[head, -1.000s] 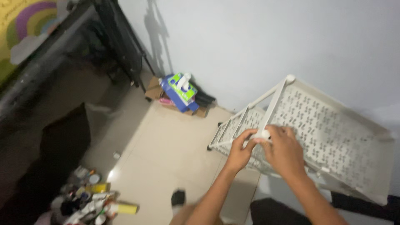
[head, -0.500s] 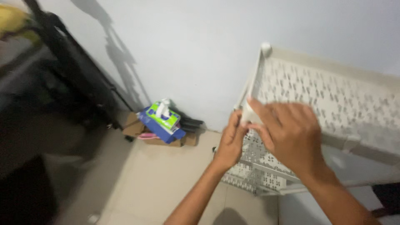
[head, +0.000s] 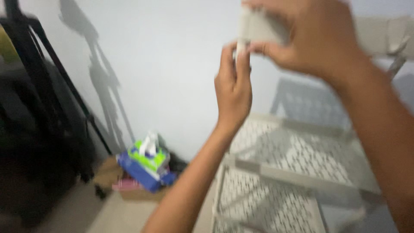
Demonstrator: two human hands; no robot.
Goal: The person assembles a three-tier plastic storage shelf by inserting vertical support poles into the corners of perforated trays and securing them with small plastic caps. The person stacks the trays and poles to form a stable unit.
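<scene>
Here, both hands' fingers grip the white shelf rack's (head: pixel 297 172) top corner (head: pixel 258 26).

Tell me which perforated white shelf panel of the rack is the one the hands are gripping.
The topmost perforated white plastic shelf, raised to the frame's top edge: right hand and left hand grip its corner. The lower panels sit untouched below.

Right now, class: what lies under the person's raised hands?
Below the left hand and right hand are the white perforated shelves of a plastic rack. The floor beneath is mostly hidden by them and the arms.
</scene>
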